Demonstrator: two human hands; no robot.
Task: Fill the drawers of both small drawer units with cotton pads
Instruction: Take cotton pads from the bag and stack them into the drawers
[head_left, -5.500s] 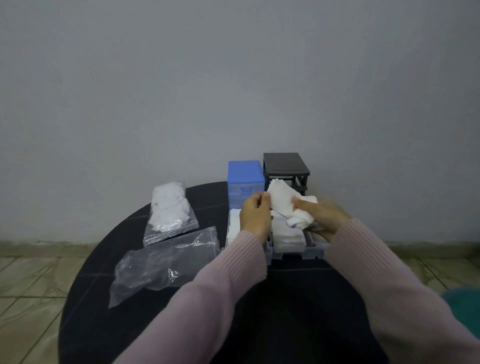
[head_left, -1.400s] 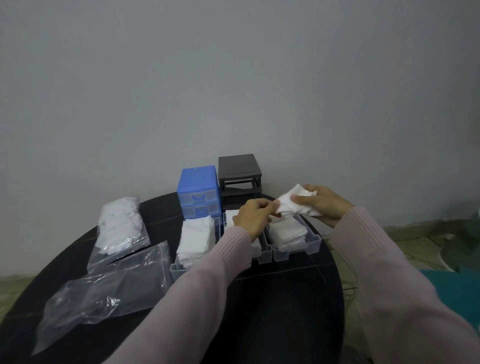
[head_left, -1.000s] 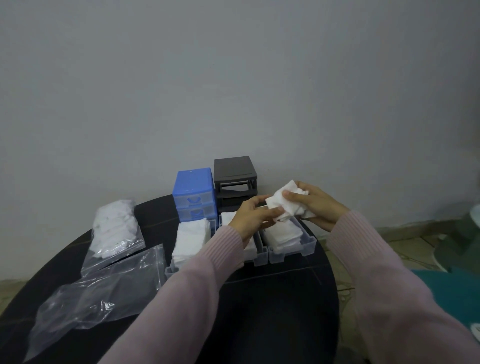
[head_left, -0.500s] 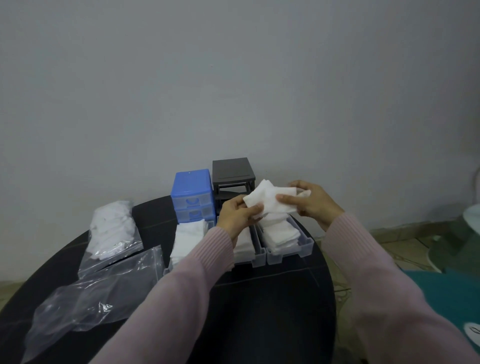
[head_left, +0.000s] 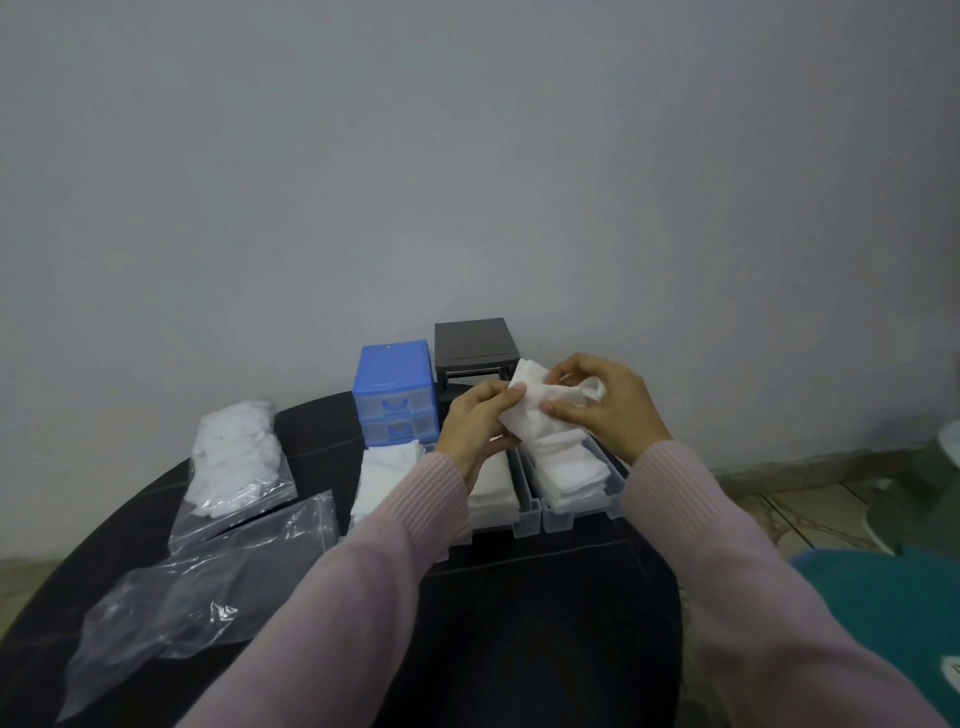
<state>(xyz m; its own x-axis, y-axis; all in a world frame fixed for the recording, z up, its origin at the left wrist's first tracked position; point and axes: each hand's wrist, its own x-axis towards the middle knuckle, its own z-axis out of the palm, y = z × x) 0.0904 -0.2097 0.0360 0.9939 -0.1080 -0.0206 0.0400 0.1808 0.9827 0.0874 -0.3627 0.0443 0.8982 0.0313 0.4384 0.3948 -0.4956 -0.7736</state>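
**Head view: pads in hand above the open drawers**

Head camera shows both hands raised over the counter (head_left: 545, 613). Left hand (head_left: 475, 426) pinches the near-left edge of a small bunch of cotton pads (head_left: 535, 410); right hand (head_left: 605, 405) holds the same bunch from the far right, grip narrow, fingers curled round it. The bunch hangs just above the right drawer (head_left: 582, 499), which lies out on the counter with pads already stacked inside. A middle drawer (head_left: 498, 499) beside it also holds pads. The blue unit (head_left: 393, 387) and the black unit (head_left: 475, 345) stand at the far edge.

Judgement: square the bunch flat first, then lower it level onto the right stack; loose corners could snag when the drawer slides back.
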